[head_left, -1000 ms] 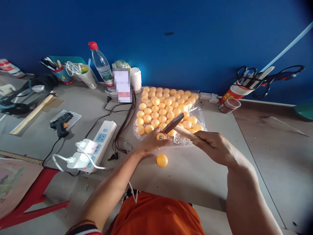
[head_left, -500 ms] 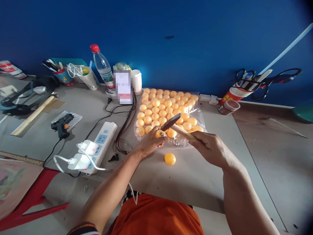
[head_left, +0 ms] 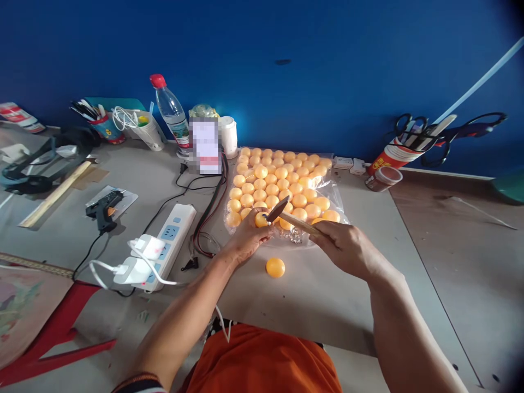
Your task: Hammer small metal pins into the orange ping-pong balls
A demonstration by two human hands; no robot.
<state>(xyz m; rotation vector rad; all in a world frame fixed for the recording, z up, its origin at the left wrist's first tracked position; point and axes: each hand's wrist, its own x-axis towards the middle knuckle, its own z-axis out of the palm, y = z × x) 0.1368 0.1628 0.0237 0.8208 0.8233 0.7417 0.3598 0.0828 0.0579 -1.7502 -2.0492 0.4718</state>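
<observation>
My left hand pinches an orange ping-pong ball that has a small shiny metal piece on its right side. In my right hand is a hammer with a wooden handle and a dark head. The head's lower end is at the metal piece on the ball; whether they touch I cannot tell. A loose orange ball lies on the table just in front of my hands. Behind them is a clear plastic bag full of rows of orange balls, with small shiny metal pieces by its front edge.
To the left are a white power strip with chargers, a glue gun and a wooden strip. A water bottle, a phone and cups line the blue wall. At right stands a red cup of tools.
The hammer has come down and left, its head now at the ball in my left hand. The loose ball has rolled slightly left.
</observation>
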